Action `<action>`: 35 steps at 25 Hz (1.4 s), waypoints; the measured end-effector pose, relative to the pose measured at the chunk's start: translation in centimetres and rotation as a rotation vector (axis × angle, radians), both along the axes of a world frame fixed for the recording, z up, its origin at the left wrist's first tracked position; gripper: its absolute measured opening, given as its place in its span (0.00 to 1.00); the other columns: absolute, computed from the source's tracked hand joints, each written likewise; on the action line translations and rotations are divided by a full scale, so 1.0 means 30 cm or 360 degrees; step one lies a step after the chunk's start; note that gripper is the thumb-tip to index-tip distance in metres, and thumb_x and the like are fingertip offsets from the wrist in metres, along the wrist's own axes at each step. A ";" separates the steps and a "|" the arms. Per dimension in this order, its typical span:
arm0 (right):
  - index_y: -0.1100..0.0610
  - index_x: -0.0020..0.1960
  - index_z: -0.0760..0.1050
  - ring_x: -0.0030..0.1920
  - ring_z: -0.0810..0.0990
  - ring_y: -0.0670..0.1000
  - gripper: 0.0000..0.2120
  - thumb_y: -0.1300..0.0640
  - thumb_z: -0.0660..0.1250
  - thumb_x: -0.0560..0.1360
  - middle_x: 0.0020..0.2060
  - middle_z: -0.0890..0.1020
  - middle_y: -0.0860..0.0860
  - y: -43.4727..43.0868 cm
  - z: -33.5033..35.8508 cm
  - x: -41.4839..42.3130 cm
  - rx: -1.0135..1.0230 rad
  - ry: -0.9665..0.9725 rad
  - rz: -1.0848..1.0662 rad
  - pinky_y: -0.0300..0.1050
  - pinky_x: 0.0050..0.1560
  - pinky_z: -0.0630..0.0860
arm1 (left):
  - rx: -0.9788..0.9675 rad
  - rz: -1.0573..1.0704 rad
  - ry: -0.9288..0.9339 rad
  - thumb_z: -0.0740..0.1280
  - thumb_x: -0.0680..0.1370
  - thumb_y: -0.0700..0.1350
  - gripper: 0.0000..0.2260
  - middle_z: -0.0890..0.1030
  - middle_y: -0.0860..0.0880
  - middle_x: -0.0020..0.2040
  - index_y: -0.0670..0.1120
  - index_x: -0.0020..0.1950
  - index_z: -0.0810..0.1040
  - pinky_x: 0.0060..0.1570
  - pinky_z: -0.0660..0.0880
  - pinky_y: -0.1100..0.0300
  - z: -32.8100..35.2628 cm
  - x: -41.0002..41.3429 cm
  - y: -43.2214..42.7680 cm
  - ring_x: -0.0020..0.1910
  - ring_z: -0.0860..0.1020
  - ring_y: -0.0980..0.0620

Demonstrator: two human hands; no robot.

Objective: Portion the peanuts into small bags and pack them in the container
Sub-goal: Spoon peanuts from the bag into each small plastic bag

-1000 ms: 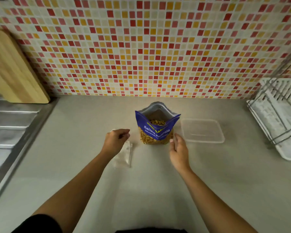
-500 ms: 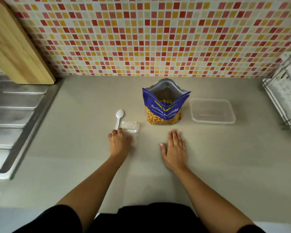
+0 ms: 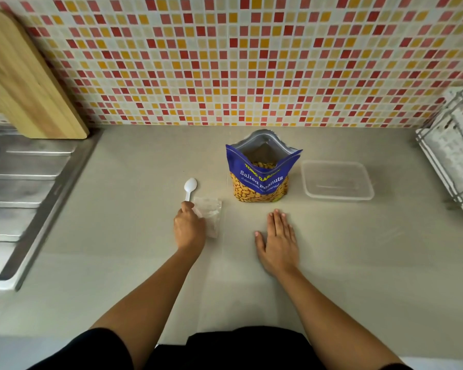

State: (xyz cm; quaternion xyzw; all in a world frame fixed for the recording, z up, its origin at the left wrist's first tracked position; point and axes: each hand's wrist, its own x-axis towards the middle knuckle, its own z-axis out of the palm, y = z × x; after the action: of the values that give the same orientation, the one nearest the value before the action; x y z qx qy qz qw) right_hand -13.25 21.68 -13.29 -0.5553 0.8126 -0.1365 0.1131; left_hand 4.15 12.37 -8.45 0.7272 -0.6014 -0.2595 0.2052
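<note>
Grey counter [image 3: 118,236] under mosaic tiles [image 3: 251,62], sink [image 3: 24,188] left, rack [image 3: 449,156] right, open peanut bag [image 3: 261,177] upright beside container [image 3: 337,196], left hand [image 3: 189,228] curled round spoon [image 3: 190,186] handle by small bags [image 3: 210,212], right hand [image 3: 278,241] flat, fingers straight

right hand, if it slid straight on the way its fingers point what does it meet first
Probably the peanut bag: the right hand lies flat, fingers aimed at its base, only bare counter between.
</note>
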 end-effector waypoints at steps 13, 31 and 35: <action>0.60 0.75 0.52 0.76 0.49 0.53 0.39 0.38 0.38 0.71 0.76 0.54 0.55 -0.003 0.009 -0.009 0.0022 -0.0104 0.0005 0.45 0.73 0.44 | -0.0040 -0.0015 0.0342 0.64 0.75 0.37 0.12 0.81 0.47 0.45 0.42 0.58 0.75 0.43 0.71 0.59 0.060 0.039 0.001 0.45 0.78 0.47; 0.59 0.51 0.78 0.31 0.77 0.39 0.08 0.65 0.69 0.72 0.35 0.81 0.47 -0.013 0.279 -0.023 -0.0538 -0.1929 -0.0336 0.32 0.36 0.73 | 0.0678 -0.0008 0.1811 0.63 0.79 0.43 0.08 0.83 0.50 0.35 0.42 0.46 0.80 0.38 0.76 0.66 0.210 -0.049 0.038 0.36 0.80 0.54; 0.55 0.49 0.79 0.34 0.78 0.39 0.08 0.63 0.70 0.72 0.37 0.82 0.48 -0.005 0.311 -0.048 -0.0479 -0.1894 -0.0265 0.34 0.40 0.74 | 0.0858 -0.0276 0.1704 0.64 0.77 0.36 0.06 0.83 0.49 0.37 0.41 0.47 0.81 0.34 0.77 0.68 0.234 -0.054 0.019 0.36 0.81 0.56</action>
State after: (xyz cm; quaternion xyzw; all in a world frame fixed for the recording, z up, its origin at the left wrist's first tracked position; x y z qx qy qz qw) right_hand -14.68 21.53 -3.97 -0.3284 0.6227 -0.5443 0.4562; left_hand 2.53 12.94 -1.44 0.4703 -0.3846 -0.7484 0.2660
